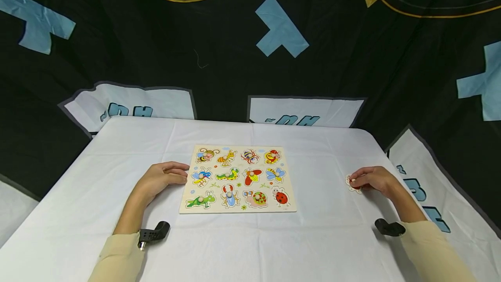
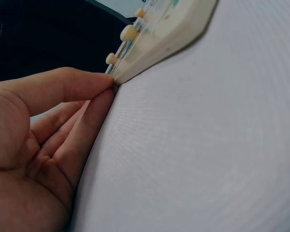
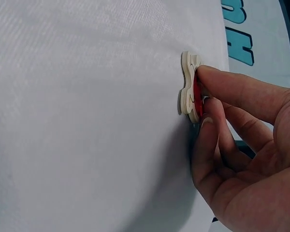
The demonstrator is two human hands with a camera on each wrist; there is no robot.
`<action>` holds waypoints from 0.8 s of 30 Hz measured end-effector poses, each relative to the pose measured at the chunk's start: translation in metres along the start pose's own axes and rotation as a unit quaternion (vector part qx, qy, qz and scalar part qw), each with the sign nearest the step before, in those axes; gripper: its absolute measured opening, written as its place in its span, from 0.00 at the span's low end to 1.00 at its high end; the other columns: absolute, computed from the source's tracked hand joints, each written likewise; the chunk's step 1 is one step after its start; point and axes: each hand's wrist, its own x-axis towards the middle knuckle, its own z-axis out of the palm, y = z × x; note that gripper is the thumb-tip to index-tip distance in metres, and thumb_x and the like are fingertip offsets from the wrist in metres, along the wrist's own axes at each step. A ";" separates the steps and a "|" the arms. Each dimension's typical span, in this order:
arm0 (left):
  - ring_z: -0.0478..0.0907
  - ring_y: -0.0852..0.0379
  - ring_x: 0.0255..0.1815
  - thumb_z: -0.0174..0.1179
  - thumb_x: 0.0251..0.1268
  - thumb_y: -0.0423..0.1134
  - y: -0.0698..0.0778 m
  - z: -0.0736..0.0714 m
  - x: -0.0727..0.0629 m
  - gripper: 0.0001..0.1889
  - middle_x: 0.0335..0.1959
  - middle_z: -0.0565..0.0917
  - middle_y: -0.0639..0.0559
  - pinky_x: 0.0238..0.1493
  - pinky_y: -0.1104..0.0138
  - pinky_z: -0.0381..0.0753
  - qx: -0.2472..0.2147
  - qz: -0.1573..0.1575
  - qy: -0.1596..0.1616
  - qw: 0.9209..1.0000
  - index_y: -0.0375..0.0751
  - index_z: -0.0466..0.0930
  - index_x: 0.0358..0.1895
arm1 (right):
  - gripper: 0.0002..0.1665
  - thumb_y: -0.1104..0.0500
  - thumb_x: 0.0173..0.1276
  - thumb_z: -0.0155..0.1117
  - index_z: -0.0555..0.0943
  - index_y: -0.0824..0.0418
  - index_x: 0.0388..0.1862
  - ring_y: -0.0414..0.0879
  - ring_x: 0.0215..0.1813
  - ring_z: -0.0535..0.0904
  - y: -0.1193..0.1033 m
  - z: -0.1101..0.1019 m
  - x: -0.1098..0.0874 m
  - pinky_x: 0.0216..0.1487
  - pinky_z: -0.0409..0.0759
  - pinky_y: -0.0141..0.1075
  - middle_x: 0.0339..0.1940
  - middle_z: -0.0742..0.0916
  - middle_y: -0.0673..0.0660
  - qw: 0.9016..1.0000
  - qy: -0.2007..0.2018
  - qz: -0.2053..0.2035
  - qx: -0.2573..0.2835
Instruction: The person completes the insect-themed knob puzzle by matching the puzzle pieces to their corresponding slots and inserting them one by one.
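Note:
A wooden peg puzzle board (image 1: 242,209) with bright insect pictures lies flat on the white cloth. At its left edge, my left hand (image 1: 166,177) rests with thumb and fingertips against the side. The left wrist view shows the thumb (image 2: 72,86) at that edge, just below the wooden knobs (image 2: 128,33). Well to the right of the board, my right hand (image 1: 375,180) pinches a red puzzle piece (image 3: 187,89) with a pale wooden rim. The piece is tilted up in the right wrist view; fingers hide most of its picture. A ladybug picture (image 1: 281,198) without a visible knob fills the board's lower right corner.
White cloth (image 1: 219,251) covers the table. Black fabric (image 1: 219,64) with blue and yellow patches hangs behind it, and white lettered panels (image 1: 305,110) border the back and right. Black wrist devices (image 1: 154,232) are on both forearms.

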 end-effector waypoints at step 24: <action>0.83 0.65 0.47 0.73 0.57 0.41 0.000 0.000 0.000 0.27 0.46 0.90 0.49 0.63 0.58 0.67 -0.001 0.003 -0.002 1.000 0.40 0.81 0.62 | 0.16 0.58 0.62 0.73 0.86 0.67 0.46 0.44 0.38 0.81 -0.049 0.028 0.004 0.41 0.80 0.38 0.35 0.90 0.51 0.996 -0.042 -0.072 -0.018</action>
